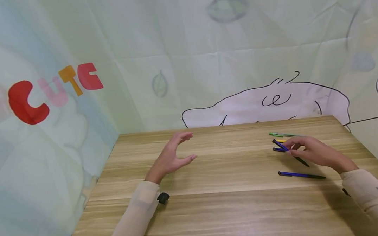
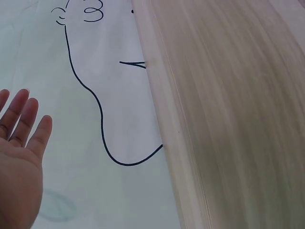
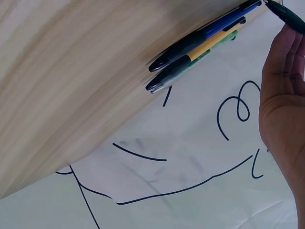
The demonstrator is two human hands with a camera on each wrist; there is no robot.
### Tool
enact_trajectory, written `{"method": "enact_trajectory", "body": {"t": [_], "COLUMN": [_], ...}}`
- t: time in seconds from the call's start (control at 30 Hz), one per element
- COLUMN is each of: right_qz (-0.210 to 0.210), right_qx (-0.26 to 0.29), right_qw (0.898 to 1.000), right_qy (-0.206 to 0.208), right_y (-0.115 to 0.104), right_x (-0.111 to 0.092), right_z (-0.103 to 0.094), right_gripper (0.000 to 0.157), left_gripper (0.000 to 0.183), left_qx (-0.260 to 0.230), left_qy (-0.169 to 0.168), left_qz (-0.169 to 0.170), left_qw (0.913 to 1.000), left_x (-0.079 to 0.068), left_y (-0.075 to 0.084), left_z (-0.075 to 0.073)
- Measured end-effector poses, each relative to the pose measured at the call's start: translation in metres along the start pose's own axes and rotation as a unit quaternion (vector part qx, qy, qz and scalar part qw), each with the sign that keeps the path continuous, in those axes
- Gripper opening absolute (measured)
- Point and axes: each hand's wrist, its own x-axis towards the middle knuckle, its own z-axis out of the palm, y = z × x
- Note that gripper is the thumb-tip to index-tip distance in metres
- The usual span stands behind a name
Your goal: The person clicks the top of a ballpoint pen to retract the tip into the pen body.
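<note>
My right hand (image 1: pixel 317 151) pinches a blue pen with a black grip (image 1: pixel 280 145) between thumb and fingers, tilted above the table. In the right wrist view only the dark end of the held pen (image 3: pixel 289 17) shows, at the top right corner. Close behind it lie another blue pen (image 3: pixel 205 34), a yellow pen (image 3: pixel 206 44) and a green pen (image 1: pixel 283 135). A further blue pen (image 1: pixel 300 175) rests on the table nearer to me. Over the table's left part, my left hand (image 1: pixel 170 154) holds nothing, its fingers and thumb spread apart.
The wood-grain table (image 1: pixel 231 214) ends at a hanging cloth (image 1: pixel 160 34) printed with a cartoon outline. On the left cloth stand colourful letters (image 1: pixel 30 103). A small black device (image 1: pixel 163 198) sits at the left sleeve's cuff.
</note>
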Motion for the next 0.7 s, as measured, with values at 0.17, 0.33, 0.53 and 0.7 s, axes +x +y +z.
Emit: {"method": "enact_trajectory", "body": {"t": [0.17, 0.33, 0.53, 0.7], "right_qz": [0.0, 0.005, 0.004, 0.001], "right_qx": [0.025, 0.035, 0.034, 0.036], "right_qw": [1.0, 0.999, 0.999, 0.999], "right_qy": [-0.001, -0.003, 0.007, 0.016], "right_y": [-0.005, -0.011, -0.019, -0.022], "right_x": [0.002, 0.004, 0.006, 0.008], "right_z": [-0.001, -0.002, -0.002, -0.001], "right_gripper": [0.022, 0.025, 0.027, 0.026], "left_gripper": [0.074, 0.073, 0.075, 0.074], "left_qx": [-0.008, -0.012, -0.003, 0.0], "left_qy": [0.003, 0.003, 0.0, -0.003], "left_qz": [0.004, 0.018, 0.016, 0.012], "left_qw": [1.0, 0.9998, 0.9999, 0.9999], "left_x": [0.003, 0.006, 0.009, 0.012], "left_y": [0.003, 0.004, 0.006, 0.008], "left_z": [0.002, 0.004, 0.006, 0.008]}}
